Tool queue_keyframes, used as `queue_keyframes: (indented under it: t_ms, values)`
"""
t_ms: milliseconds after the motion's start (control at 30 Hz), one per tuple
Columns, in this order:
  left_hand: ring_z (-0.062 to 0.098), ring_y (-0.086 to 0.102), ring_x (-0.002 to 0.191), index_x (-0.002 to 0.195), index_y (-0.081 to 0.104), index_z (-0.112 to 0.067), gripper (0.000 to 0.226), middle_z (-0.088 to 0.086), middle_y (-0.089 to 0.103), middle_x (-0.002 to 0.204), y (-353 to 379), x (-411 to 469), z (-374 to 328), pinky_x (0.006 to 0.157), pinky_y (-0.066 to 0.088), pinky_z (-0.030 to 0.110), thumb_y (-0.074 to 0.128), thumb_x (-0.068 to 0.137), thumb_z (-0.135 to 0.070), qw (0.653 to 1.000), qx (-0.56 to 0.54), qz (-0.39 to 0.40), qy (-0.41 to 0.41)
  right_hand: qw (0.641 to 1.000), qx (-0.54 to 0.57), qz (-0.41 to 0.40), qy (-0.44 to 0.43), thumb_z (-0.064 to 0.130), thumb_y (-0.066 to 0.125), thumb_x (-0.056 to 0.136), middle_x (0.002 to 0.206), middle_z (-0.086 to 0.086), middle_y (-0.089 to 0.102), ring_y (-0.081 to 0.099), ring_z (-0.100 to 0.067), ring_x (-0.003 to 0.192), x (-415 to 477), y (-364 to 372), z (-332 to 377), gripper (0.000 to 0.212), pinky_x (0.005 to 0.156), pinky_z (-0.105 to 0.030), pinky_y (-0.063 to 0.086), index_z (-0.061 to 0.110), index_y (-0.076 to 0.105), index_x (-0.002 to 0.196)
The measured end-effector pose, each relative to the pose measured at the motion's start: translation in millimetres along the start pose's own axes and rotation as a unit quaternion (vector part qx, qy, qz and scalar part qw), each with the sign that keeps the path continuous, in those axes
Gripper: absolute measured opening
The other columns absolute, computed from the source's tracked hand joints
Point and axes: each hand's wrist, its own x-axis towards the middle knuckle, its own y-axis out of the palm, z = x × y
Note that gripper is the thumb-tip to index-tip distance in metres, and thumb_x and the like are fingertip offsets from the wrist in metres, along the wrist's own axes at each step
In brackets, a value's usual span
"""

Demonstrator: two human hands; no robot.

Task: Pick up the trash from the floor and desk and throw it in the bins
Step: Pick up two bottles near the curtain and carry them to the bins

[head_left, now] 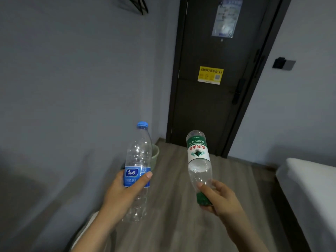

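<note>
- while the left hand (123, 190) wraps its fingers and thumb round the blue label of a clear plastic bottle with a blue cap (139, 153), that bottle is held nearly upright in the air, cap up, close to the grey wall on the left.
- the right hand (220, 199) grips a second clear plastic bottle with a green cap (199, 160) at its neck end — thumb laid along the neck just above the cap, fingers curled behind — so the bottle points base up and cap down, leaning a little to the left.
- the two bottles are side by side and apart, not touching.
- a pale green round bin (156, 154) stands on the grey wood-look floor (174, 188) against the left wall, partly hidden behind the blue-capped bottle; its inside cannot be seen.
- straight ahead is a dark door (205, 110) with a yellow wi-fi sticker (210, 75) at mid height and a paper notice (226, 18) higher up.
- at the right edge lies the corner of a white mattress (309, 188), and a dark-and-grey switch plate (284, 63) sits on the wall above it.
</note>
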Motion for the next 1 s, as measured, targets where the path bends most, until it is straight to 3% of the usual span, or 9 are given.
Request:
queue_keyframes:
  t_ms: [133, 200, 300, 367, 467, 533, 733, 833, 1000]
  values:
    - [0.012, 0.069, 0.068, 0.094, 0.064, -0.023, 0.028, 0.0, 0.073, 0.082, 9, 82, -7, 0.05, 0.048, 0.014, 0.076, 0.075, -0.039, 1.0, -0.004, -0.007, 0.0, 1.0, -0.023, 0.011, 0.012, 0.029, 0.072, 0.081, 0.088, -0.008, 0.072, 0.07, -0.018, 0.081, 69, 29, 15, 0.028, 0.064, -0.028, 0.059, 0.019, 0.063, 0.106]
    - [0.009, 0.066, 0.066, 0.094, 0.063, -0.022, 0.025, 0.002, 0.072, 0.083, 19, 119, -8, 0.048, 0.046, 0.011, 0.075, 0.076, -0.036, 1.0, 0.004, -0.001, -0.003, 0.999, -0.027, 0.014, 0.013, 0.032, 0.072, 0.08, 0.086, -0.005, 0.071, 0.07, -0.016, 0.079, 102, 39, 17, 0.023, 0.064, -0.027, 0.059, 0.024, 0.064, 0.1]
    - [0.003, 0.064, 0.057, 0.094, 0.063, -0.019, 0.025, 0.004, 0.071, 0.084, 32, 159, -7, 0.043, 0.044, 0.009, 0.074, 0.078, -0.035, 1.0, 0.01, 0.007, -0.014, 0.999, -0.028, 0.009, 0.031, 0.029, 0.073, 0.08, 0.089, -0.007, 0.071, 0.071, -0.017, 0.079, 144, 44, 14, 0.029, 0.062, -0.026, 0.059, 0.017, 0.064, 0.105]
    - [0.008, 0.065, 0.06, 0.094, 0.064, -0.019, 0.025, 0.006, 0.071, 0.084, 41, 190, -6, 0.045, 0.048, 0.014, 0.072, 0.079, -0.038, 0.999, 0.011, 0.005, -0.032, 0.998, -0.025, 0.006, 0.05, 0.03, 0.073, 0.08, 0.092, -0.008, 0.07, 0.07, -0.018, 0.081, 180, 46, 14, 0.03, 0.06, -0.024, 0.057, 0.017, 0.062, 0.105]
    - [0.022, 0.069, 0.074, 0.09, 0.064, -0.024, 0.022, 0.005, 0.071, 0.083, 56, 244, 0, 0.064, 0.055, 0.033, 0.07, 0.08, -0.042, 0.998, 0.029, -0.011, -0.047, 0.998, -0.017, 0.007, 0.056, 0.031, 0.073, 0.08, 0.092, -0.006, 0.069, 0.069, -0.019, 0.084, 243, 49, 11, 0.021, 0.061, -0.024, 0.057, 0.025, 0.059, 0.095]
    - [0.024, 0.069, 0.078, 0.089, 0.063, -0.025, 0.02, 0.002, 0.072, 0.082, 69, 281, 5, 0.069, 0.055, 0.037, 0.07, 0.079, -0.041, 0.998, 0.04, -0.025, -0.052, 0.998, -0.019, 0.018, 0.057, 0.031, 0.072, 0.081, 0.09, -0.006, 0.069, 0.069, -0.019, 0.083, 286, 51, 9, 0.019, 0.062, -0.026, 0.057, 0.025, 0.06, 0.094]
    - [0.011, 0.068, 0.069, 0.091, 0.061, -0.026, 0.018, -0.003, 0.07, 0.081, 118, 394, 4, 0.055, 0.046, 0.021, 0.071, 0.08, -0.037, 0.995, 0.061, -0.037, -0.063, 0.996, -0.038, 0.044, 0.066, 0.035, 0.072, 0.082, 0.096, -0.007, 0.068, 0.069, -0.018, 0.085, 416, 46, 24, 0.043, 0.065, -0.027, 0.058, 0.013, 0.057, 0.116]
    - [0.014, 0.068, 0.074, 0.09, 0.061, -0.027, 0.017, -0.001, 0.07, 0.083, 137, 441, 4, 0.059, 0.047, 0.025, 0.071, 0.079, -0.036, 0.995, 0.065, -0.046, -0.067, 0.995, -0.047, 0.067, 0.064, 0.032, 0.072, 0.082, 0.092, -0.009, 0.069, 0.069, -0.019, 0.085, 474, 45, 33, 0.034, 0.066, -0.03, 0.059, 0.013, 0.064, 0.109]
    - [0.01, 0.069, 0.063, 0.091, 0.063, -0.026, 0.021, -0.002, 0.071, 0.083, 151, 510, 15, 0.048, 0.046, 0.017, 0.074, 0.076, -0.036, 0.99, 0.077, -0.073, -0.093, 0.989, -0.053, 0.09, 0.105, 0.029, 0.072, 0.083, 0.091, -0.007, 0.069, 0.069, -0.019, 0.082, 555, 54, 34, 0.016, 0.06, -0.027, 0.057, 0.023, 0.062, 0.094]
